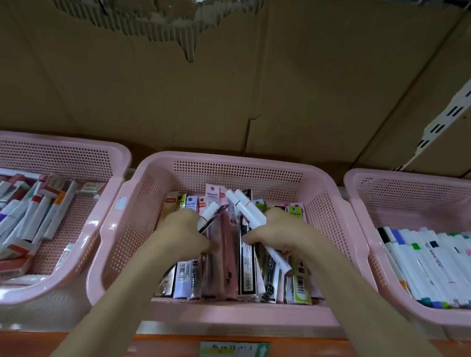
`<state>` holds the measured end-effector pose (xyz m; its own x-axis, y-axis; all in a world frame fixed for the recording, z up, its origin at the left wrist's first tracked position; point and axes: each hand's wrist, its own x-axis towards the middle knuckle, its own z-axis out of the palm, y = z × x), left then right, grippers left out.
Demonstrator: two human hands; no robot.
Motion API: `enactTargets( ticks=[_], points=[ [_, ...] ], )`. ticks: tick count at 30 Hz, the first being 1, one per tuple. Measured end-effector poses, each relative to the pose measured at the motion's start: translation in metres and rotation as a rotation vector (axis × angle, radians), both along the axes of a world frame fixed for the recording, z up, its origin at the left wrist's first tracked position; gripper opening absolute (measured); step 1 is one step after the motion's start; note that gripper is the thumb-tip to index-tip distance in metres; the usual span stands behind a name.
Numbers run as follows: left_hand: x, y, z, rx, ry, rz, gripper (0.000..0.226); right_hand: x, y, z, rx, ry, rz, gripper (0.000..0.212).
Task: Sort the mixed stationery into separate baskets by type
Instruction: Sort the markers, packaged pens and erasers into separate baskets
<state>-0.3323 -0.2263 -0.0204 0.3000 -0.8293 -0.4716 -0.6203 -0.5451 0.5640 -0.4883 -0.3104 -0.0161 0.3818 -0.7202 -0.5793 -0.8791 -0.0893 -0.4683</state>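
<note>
The left basket (66, 153) is cut off by the left edge and the right basket (392, 186) by the right edge, so part of each load is out of sight. In the middle basket (237, 164), both hands and forearms cover many of the packets (224, 259), whose print is too small to read. The shelf label (233, 350) is blurred.

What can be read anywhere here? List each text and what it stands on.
No text reads clearly.
Shelf-edge label: blurred print, a white up arrow on green.
Packets in the middle basket: logos and barcodes, too blurred.
White markers in the right basket: print too small.
</note>
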Motion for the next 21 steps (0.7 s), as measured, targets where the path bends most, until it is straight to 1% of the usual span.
enactTargets(
  ticks=[4, 6, 8, 11, 13, 16, 19, 21],
  points=[
    [0.004, 0.002, 0.003, -0.018, -0.011, 0.000, 0.029, -0.014, -0.004, 0.005, -0.042, -0.005, -0.091, 0.030],
    [-0.002, 0.001, -0.001, 0.015, -0.054, -0.041, 0.034, -0.020, -0.002, 0.002, -0.064, 0.092, -0.027, 0.028],
    [-0.008, 0.001, -0.005, 0.027, -0.119, -0.081, 0.036, -0.023, 0.002, -0.003, -0.089, 0.185, 0.061, 0.031],
    [-0.009, 0.001, -0.003, -0.003, -0.115, -0.093, 0.035, -0.026, 0.003, -0.005, -0.156, 0.212, 0.106, 0.034],
    [-0.007, 0.002, -0.001, -0.021, -0.092, -0.091, 0.035, -0.027, 0.003, -0.002, -0.210, 0.194, 0.111, 0.035],
    [-0.007, 0.001, 0.000, -0.092, -0.065, -0.039, 0.029, -0.025, 0.002, 0.004, -0.263, 0.105, 0.090, 0.035],
    [-0.011, -0.001, 0.002, -0.112, -0.049, -0.010, 0.026, -0.021, 0.002, 0.007, -0.190, 0.019, 0.024, 0.036],
    [-0.013, -0.002, 0.002, -0.092, -0.082, -0.012, 0.028, -0.019, 0.004, 0.005, -0.127, 0.018, -0.002, 0.036]
  ],
)
